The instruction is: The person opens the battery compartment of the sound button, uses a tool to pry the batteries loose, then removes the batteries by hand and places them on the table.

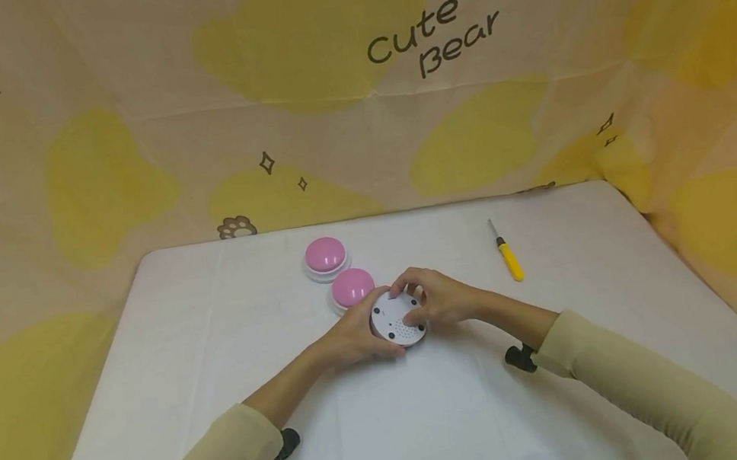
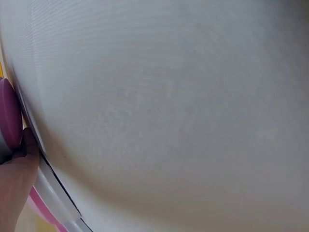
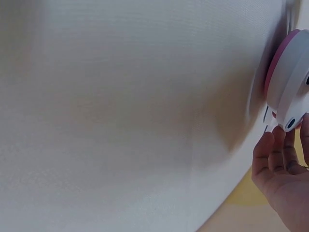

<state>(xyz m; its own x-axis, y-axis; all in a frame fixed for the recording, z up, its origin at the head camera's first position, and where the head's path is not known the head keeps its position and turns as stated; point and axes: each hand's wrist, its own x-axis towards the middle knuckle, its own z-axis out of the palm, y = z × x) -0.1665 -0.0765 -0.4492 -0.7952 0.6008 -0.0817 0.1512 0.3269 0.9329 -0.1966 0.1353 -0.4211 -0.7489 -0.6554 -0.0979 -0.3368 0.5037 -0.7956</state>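
Observation:
A round push button [image 1: 400,331] is held tilted above the white table, its white underside with dark feet and a patch of small holes facing up. Around its left edge my left hand [image 1: 353,338] grips it, thumb at the near side. My right hand [image 1: 444,297] bends over the right side, with the thumb on the underside and fingertips at the far rim. In the right wrist view, the fingers [image 3: 263,152] meet the white base [image 3: 289,72]. The left wrist view catches the pink dome [image 2: 9,113] beside my left hand [image 2: 19,179].
Two more push buttons stand dome up just behind my hands, one nearer [image 1: 352,286] and one farther back [image 1: 325,254]. A screwdriver [image 1: 508,257] with a yellow handle lies at the right. A patterned yellow cloth [image 1: 330,142] hangs behind the table [image 1: 225,301].

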